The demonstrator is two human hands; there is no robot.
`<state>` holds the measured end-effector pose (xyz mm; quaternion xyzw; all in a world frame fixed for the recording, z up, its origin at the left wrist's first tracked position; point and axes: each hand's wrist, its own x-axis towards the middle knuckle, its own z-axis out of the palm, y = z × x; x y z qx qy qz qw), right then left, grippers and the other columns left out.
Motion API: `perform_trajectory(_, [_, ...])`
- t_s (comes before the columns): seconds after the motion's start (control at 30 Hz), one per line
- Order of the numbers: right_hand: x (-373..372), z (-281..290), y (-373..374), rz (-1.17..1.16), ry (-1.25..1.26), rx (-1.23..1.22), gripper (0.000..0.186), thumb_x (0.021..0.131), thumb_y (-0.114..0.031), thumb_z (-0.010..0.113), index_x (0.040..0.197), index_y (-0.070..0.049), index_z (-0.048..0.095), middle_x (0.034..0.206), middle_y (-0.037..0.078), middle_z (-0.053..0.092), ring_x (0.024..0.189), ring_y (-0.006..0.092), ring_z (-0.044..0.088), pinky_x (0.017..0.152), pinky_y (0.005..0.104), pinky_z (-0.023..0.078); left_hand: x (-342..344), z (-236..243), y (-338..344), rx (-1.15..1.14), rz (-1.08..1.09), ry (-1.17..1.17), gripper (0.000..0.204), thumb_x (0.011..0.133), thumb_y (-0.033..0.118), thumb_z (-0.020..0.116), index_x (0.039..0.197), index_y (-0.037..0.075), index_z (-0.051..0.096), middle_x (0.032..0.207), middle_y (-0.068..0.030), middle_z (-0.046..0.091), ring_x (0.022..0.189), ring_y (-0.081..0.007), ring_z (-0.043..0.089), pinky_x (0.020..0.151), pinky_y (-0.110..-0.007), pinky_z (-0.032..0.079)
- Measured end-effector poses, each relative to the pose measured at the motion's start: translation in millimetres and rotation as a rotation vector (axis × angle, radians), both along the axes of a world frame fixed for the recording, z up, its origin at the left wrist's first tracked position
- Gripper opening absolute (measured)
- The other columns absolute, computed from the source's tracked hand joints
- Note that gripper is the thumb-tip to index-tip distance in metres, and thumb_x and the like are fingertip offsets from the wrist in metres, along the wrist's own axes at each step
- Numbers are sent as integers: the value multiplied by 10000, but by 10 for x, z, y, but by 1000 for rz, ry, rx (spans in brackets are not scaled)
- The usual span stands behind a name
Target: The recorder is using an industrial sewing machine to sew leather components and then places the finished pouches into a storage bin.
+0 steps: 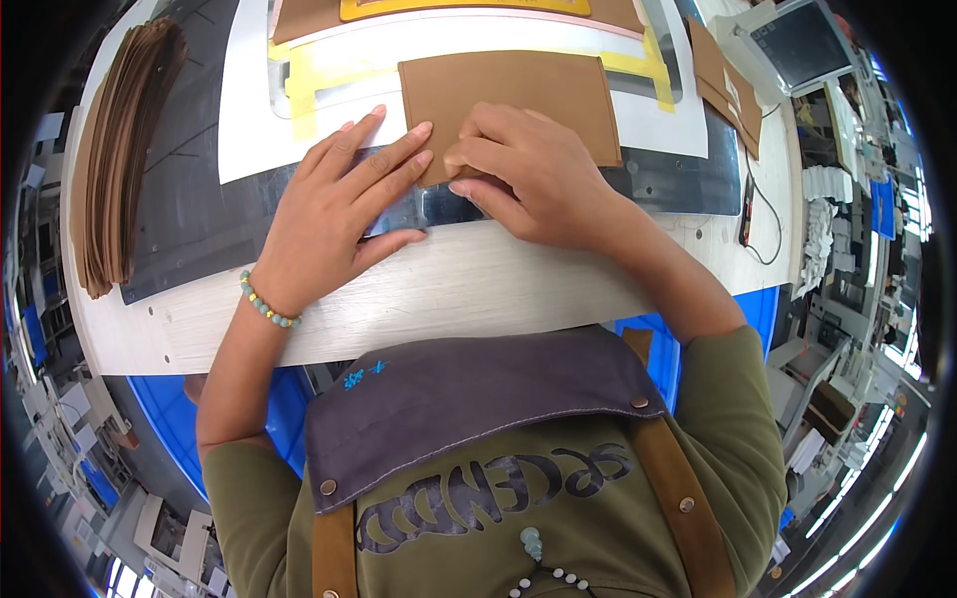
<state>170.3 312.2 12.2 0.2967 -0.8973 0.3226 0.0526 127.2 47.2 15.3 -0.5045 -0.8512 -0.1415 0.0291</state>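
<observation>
A flat brown leather-like piece (508,85) with a line along its edges lies in front of me, partly over a white sheet (254,120). My left hand (344,189) is open, its fingers spread and its fingertips at the near left edge of the brown piece. Over the near part of that piece, my right hand (528,164) is closed, with fingers curled and the thumb near the index finger by the near left corner. Whatever lies between those fingers, if anything, is hidden. Below the hands runs the shiny near edge of a dark metal plate (668,184).
A tall bundle of brown pieces (125,159) stands at the left. Yellow tape (344,75) marks the white sheet, and a yellow frame (469,8) lies at the far edge. Another brown piece (728,85), a monitor (797,45) and a thin cable (773,219) are to the right.
</observation>
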Motion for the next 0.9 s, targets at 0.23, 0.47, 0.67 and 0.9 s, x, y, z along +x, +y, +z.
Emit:
perform_trajectory(0.23, [-21, -31, -5, 15, 76, 43, 110, 922, -157, 693, 959, -64, 646, 983, 85, 602, 935, 295, 615, 814, 427, 504, -14, 1, -8, 10, -20, 4, 746, 792, 437, 805, 1450, 136, 624, 1587, 0, 543, 1516, -334, 413, 1195, -496, 396])
perform_trajectory(0.47, [8, -4, 53, 78, 138, 103, 151, 916, -176, 690, 929, -38, 629, 966, 120, 587, 905, 330, 595, 805, 433, 499, 1, 6, -7, 10, -11, 9, 747, 798, 430, 805, 1455, 128, 620, 1587, 4, 543, 1514, -334, 416, 1201, -499, 388])
perform_trajectory(0.67, [12, 35, 59, 5, -80, -58, 126, 902, -161, 709, 942, -66, 637, 968, 106, 587, 928, 316, 603, 812, 435, 493, -1, 4, -5, 0, -6, 9, 753, 796, 433, 810, 1457, 128, 618, 1586, 0, 545, 1520, -331, 406, 1208, -499, 373])
perform_trajectory(0.9, [12, -29, 32, 17, 22, 5, 106, 902, -150, 715, 930, -82, 640, 948, 76, 592, 910, 306, 609, 773, 434, 499, -7, 7, -9, -7, -7, 3, 756, 797, 429, 811, 1465, 137, 611, 1589, 1, 543, 1527, -321, 400, 1209, -499, 373])
